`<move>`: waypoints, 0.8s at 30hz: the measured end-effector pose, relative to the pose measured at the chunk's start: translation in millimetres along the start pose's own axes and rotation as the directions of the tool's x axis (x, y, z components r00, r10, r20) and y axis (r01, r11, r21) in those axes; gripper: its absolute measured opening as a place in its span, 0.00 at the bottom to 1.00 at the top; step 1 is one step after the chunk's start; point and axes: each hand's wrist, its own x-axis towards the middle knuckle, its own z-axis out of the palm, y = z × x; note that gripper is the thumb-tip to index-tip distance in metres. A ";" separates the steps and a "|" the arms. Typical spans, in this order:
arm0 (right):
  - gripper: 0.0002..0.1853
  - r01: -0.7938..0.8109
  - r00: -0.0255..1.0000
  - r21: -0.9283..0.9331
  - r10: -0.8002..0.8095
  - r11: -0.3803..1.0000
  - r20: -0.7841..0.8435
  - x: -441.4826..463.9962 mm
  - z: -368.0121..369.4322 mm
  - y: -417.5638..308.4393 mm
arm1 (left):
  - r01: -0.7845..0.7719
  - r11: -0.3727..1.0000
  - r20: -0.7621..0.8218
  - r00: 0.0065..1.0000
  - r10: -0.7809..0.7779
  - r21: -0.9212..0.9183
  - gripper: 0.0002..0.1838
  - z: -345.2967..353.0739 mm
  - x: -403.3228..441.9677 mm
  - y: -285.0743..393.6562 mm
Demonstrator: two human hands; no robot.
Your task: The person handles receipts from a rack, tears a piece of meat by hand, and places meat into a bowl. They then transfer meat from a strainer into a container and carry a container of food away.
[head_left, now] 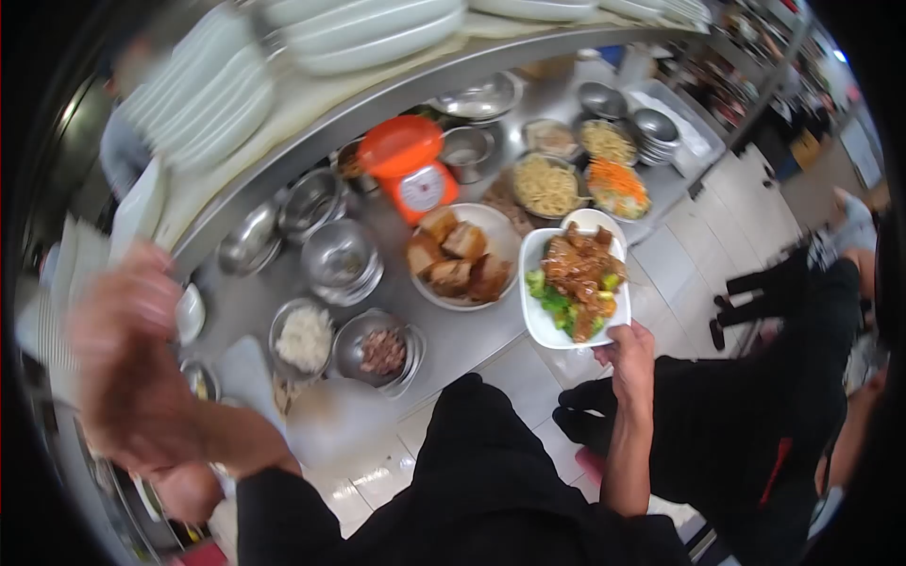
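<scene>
A: Head view: step in hand?
B: Apparently holding out a white square dish (535, 319) of glazed meat (576, 261) and broccoli (558, 308), at the counter's (462, 332) edge, beside a white bowl (506, 232) of browned chunks (464, 241).
A: Hands?
B: Right hand (627, 357): closed on the dish's near rim. Left hand (137, 368): raised, blurred; opening and hold impossible to tell.
A: Next move?
B: Presumably calling for level, steady support.

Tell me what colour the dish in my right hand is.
The dish is white, as the head view shows best.
</scene>
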 end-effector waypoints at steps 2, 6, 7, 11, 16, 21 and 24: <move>0.12 -0.007 0.998 -0.003 0.007 1.000 -0.056 9.6 -3.4 -2.1 | 0.194 0.967 -0.059 0.977 -0.206 -0.163 0.31 40.0 -31.7 -25.8; 0.11 0.001 0.989 -0.011 -0.002 1.000 -0.146 36.3 -2.6 -16.3 | 0.589 0.733 0.035 0.787 -0.616 -0.340 0.19 95.4 -77.8 -51.5; 0.11 0.000 0.986 -0.027 -0.005 1.000 -0.168 45.5 -3.5 -22.5 | 0.664 0.653 0.105 0.726 -0.680 -0.364 0.17 106.7 -86.7 -56.7; 0.11 0.044 0.957 -0.018 -0.047 0.999 -0.286 83.8 -15.2 -33.1 | 0.800 0.445 0.275 0.569 -0.775 -0.402 0.09 160.3 -107.1 -61.2; 0.12 0.066 0.924 0.060 -0.038 0.996 -0.381 144.2 -56.4 -44.2 | 0.852 0.416 0.539 0.523 -0.661 -0.316 0.10 209.6 -66.2 -54.9; 0.11 0.098 0.822 0.084 -0.033 0.992 -0.569 211.7 -126.0 -49.2 | 0.769 0.549 0.502 0.634 -0.588 -0.327 0.08 269.9 -3.5 -58.3; 0.13 0.093 0.720 0.013 -0.058 0.996 -0.691 260.1 -186.4 -43.9 | 0.689 0.654 0.389 0.721 -0.574 -0.312 0.08 328.7 13.6 -72.2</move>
